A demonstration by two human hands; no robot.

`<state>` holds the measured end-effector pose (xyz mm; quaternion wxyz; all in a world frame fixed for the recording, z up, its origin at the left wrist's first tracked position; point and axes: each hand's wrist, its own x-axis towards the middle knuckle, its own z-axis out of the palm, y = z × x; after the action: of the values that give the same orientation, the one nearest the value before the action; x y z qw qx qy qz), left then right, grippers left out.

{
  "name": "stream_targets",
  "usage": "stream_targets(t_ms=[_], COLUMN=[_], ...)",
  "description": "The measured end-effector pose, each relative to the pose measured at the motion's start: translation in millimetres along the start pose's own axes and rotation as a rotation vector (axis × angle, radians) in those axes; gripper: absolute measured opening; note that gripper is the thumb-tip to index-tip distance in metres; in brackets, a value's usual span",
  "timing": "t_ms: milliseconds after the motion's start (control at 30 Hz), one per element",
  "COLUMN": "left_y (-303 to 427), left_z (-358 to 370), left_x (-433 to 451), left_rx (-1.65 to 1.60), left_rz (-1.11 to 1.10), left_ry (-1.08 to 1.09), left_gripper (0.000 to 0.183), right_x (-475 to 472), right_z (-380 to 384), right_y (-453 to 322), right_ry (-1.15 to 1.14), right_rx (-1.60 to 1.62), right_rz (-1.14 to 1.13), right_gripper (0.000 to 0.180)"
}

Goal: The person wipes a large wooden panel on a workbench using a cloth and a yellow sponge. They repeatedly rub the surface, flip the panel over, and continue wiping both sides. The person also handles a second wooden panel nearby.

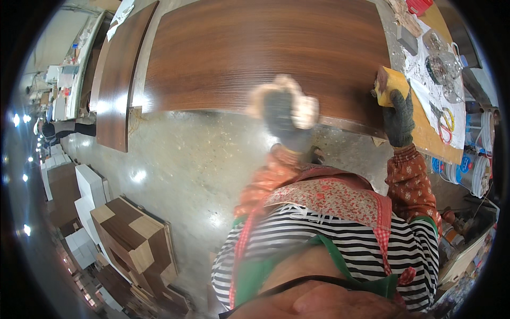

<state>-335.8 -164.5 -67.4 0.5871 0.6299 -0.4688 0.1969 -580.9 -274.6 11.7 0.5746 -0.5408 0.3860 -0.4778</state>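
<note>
A large dark-brown wood-grain panel (pixel 271 52) lies flat before me. My left hand (pixel 281 115), in a dark knit glove, is motion-blurred at the panel's near edge. It grips a pale beige and white wad (pixel 305 111), apparently cloth, though blur hides its exact form. My right hand (pixel 399 115), also gloved, holds a yellow block (pixel 392 85) with a brown-stained end, at the panel's right edge. Whether that block is sponge I cannot tell. Scissors (pixel 443 123) with red and yellow handles rest just right of this hand.
White paper (pixel 426 99) covers part of a side board (pixel 424 137), carrying a grey block (pixel 407 40) and clear plastic containers (pixel 444 65). Buckets (pixel 474 167) stand below. A narrower brown panel (pixel 119 83) is at left. Stacked boards (pixel 135 235) sit behind-left; a person (pixel 50 129) is far left.
</note>
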Motion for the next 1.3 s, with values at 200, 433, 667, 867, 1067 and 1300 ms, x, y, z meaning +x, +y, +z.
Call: stream_targets(t_ms=[200, 433, 667, 867, 1067, 1300], left_y=[32.4, -38.7, 100.0, 57.7, -8.6, 103.7], left_z=[7.4, -59.5, 11.4, -12.3, -81.9, 0.9], left_x=[-21.3, 70.4, -9.5, 19.9, 74.2, 18.8], left_rx=[-0.015, 0.280, -0.094, 0.012, 0.001, 0.013], left_rz=[0.271, 0.254, 0.246, 0.290, -0.204, 0.302], left_ry=[-0.452, -0.276, -0.587, -0.625, -0.379, -0.744], left_gripper=[0.054, 0.045, 0.063, 0.045, 0.036, 0.051], right_x=[2.6, -4.9, 5.0, -11.9, -57.4, 17.9], right_z=[-1.5, -8.4, -11.2, -62.1, -148.7, -177.1], right_y=[-1.5, 4.6, 15.8, 37.5, 3.9, -43.1], right_ry=[-0.069, 0.034, 0.096, 0.044, 0.429, 0.544], right_rx=[0.377, -0.185, 0.255, -0.071, 0.170, -1.022], right_rz=[0.050, -0.253, -0.002, 0.007, 0.030, -0.214], right_gripper=[0.048, 0.029, 0.026, 0.030, 0.038, 0.077])
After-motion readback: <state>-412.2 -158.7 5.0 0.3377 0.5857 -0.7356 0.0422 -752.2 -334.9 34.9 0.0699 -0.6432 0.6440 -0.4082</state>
